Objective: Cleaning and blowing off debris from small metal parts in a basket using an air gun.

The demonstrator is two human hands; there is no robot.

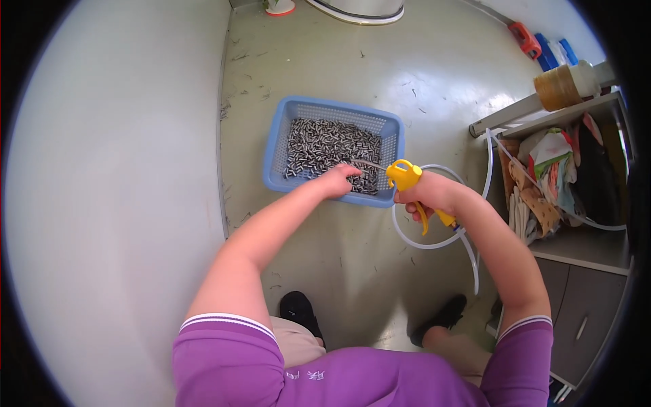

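A blue plastic basket (277, 146) with perforated walls stands on the floor before me. Many small, shiny metal cylinders (329, 146) cover its bottom. My left hand (337, 180) reaches over the near rim, its fingers apart and low over the cylinders; whether they touch them I cannot tell. Gripped in my right hand (430, 193) at the near right corner is a yellow air blow gun (405, 174). Its thin metal nozzle points left over the basket, close to my left fingers. A clear hose (420, 245) loops below and beside the gun.
A pale wall (122, 169) runs along the left. On the right is a grey cabinet (586, 261) whose open shelf holds gloves and cloths (546, 169). A roll of brown tape (557, 88) sits above it. A white round base (359, 12) stands at the far edge.
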